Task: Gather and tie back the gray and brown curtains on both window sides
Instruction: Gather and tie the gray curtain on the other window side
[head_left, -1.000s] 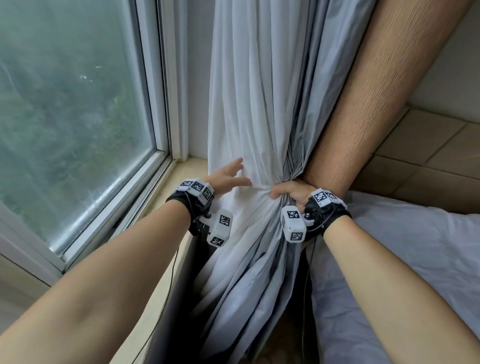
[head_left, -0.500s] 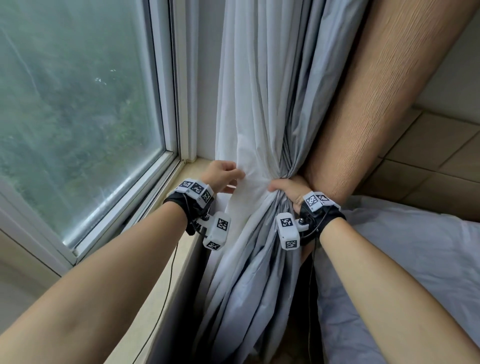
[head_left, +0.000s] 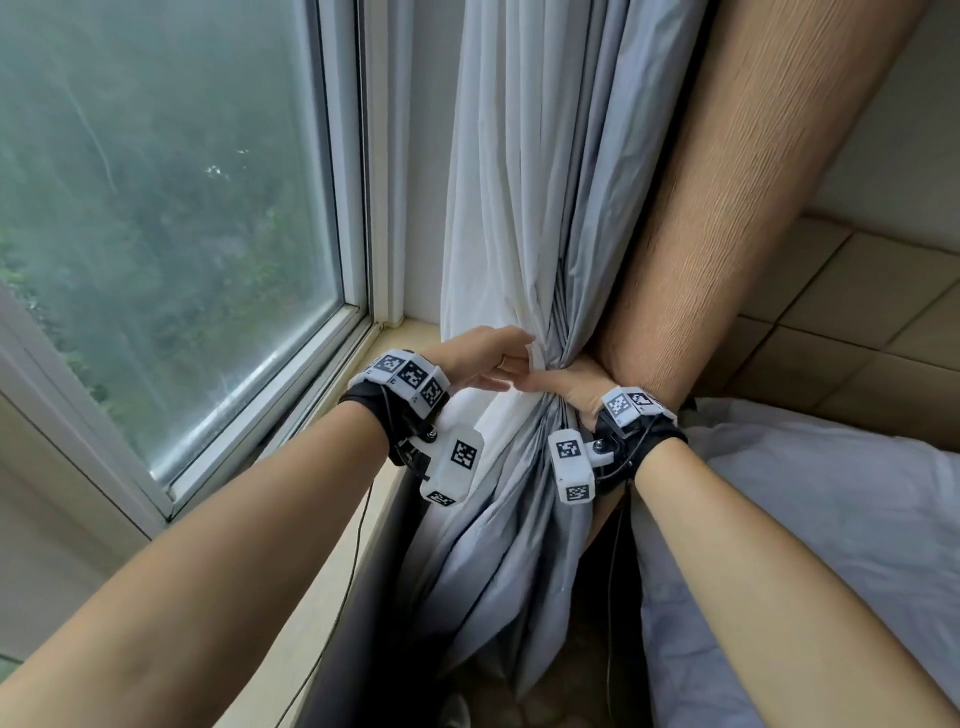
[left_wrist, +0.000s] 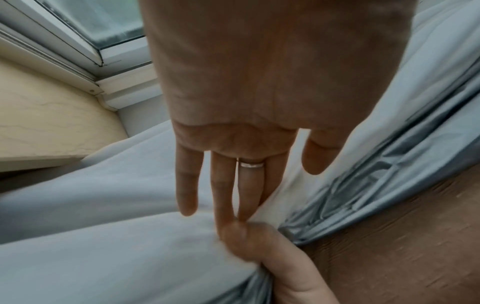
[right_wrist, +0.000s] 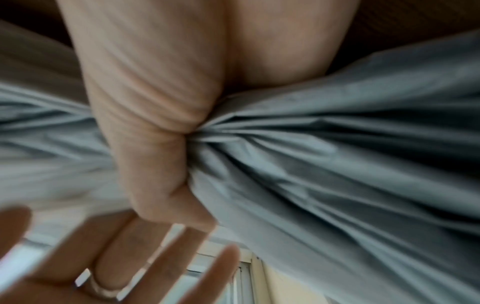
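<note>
Beside the rainy window (head_left: 156, 208), right hand (head_left: 566, 387) keeps a tight grip bunching the pleated gray fabric curtain (head_left: 545, 208) against the brown textured curtain (head_left: 727, 208), while left hand (head_left: 483, 358), fingers straight, tucks in the loose edge.

Both forearms are bare, each wrist wrapped in a black band (head_left: 363, 405) topped with white blocks (head_left: 410, 376) printed with black-and-white square markers. A white camera housing (head_left: 453, 465) bearing the same markers hangs under the left wrist on a screwed bracket; a matching housing (head_left: 571, 465) sits beside the right wrist. Thin black cables (head_left: 358, 545) trail from the bands. A slim silver-coloured ring (left_wrist: 251, 164) circles one of the fingers on the left hand (head_left: 480, 356).
</note>
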